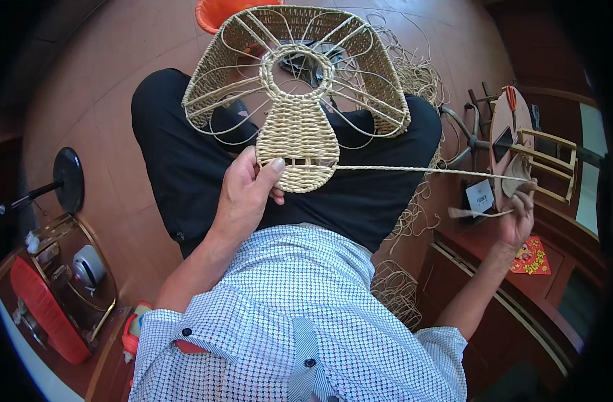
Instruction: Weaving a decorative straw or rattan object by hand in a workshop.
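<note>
A woven straw piece with a ring (pixel 296 70) at the top and a pear-shaped panel (pixel 296 137) below rests over my lap. A straw-woven frame (pixel 216 70) with bent rods surrounds the ring. My left hand (pixel 249 191) grips the panel's lower left, thumb on top, near a small gap in the weave. A twisted cord (pixel 427 171) runs right from the panel to my right hand (pixel 517 214), whose fingers are closed on it out at arm's length, with a loose pale end (pixel 464 213) trailing from them.
Heaps of cord (pixel 397 291) lie on the floor at right. An orange tub (pixel 216 13) is behind the frame. At right are a table (pixel 502 100) with red scissors, a small wooden rack and a red cabinet (pixel 480 295). At left stand a black pedestal (pixel 68 181) and a tray stand (pixel 79 228).
</note>
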